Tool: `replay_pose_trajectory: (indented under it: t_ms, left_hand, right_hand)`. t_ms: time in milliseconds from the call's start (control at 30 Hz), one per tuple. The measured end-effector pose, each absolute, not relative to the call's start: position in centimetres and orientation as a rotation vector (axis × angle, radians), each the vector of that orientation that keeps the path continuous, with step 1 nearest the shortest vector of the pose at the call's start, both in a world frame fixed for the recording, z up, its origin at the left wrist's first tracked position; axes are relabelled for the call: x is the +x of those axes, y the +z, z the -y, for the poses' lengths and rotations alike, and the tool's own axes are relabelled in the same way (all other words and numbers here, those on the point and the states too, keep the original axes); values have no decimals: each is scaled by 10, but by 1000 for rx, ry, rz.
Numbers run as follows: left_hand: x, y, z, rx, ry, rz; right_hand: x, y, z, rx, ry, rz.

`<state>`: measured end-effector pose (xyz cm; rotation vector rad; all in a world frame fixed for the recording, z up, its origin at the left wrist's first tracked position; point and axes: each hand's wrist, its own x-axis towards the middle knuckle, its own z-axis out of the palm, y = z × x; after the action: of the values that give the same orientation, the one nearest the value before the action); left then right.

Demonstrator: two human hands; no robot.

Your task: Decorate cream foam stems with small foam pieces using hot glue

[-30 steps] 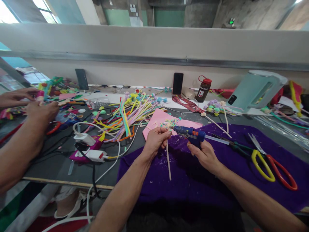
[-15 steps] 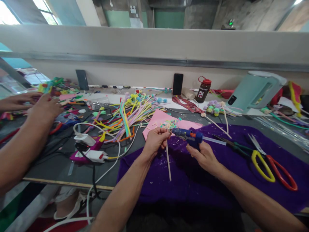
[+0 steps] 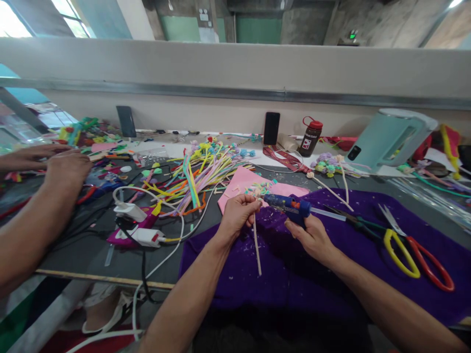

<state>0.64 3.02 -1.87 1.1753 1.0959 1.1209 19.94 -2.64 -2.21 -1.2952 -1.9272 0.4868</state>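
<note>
My left hand (image 3: 237, 215) pinches the upper end of a cream pipe cleaner (image 3: 257, 247), whose stem hangs down over the purple cloth (image 3: 235, 289). Wrapped round the handle of a blue hot glue gun (image 3: 294, 208) is my right hand (image 3: 312, 238). The gun's nozzle points left and meets the pinched end; whether it touches cannot be made out. A clear glue stick (image 3: 327, 214) sticks out from the gun's back. Just behind the nozzle, small pastel cut pieces (image 3: 260, 188) lie on a pink sheet (image 3: 239, 181).
Scissors with red and yellow handles (image 3: 401, 252) lie on the right. A bundle of coloured pipe cleaners (image 3: 198, 181) lies left of the pink sheet, near a power strip (image 3: 136, 230) with cables. At the back stand a bottle (image 3: 311, 137) and a kettle (image 3: 393, 139). A co-worker's hands (image 3: 66, 169) work far left.
My hands, the glue gun and the pipe cleaner hold almost the same place. The co-worker's hands have shifted slightly at the left.
</note>
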Motion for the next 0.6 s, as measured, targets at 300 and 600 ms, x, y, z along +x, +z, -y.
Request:
replay_pose_trajectory:
  t_ms: [300, 600]
  left_hand:
    - [6, -18, -30, 1198, 1111, -1112]
    - [5, -16, -30, 1235, 1107, -1147]
  right_hand:
    - [201, -24, 26, -1308, 511, 1926]
    - [200, -26, 26, -1278, 562, 1924]
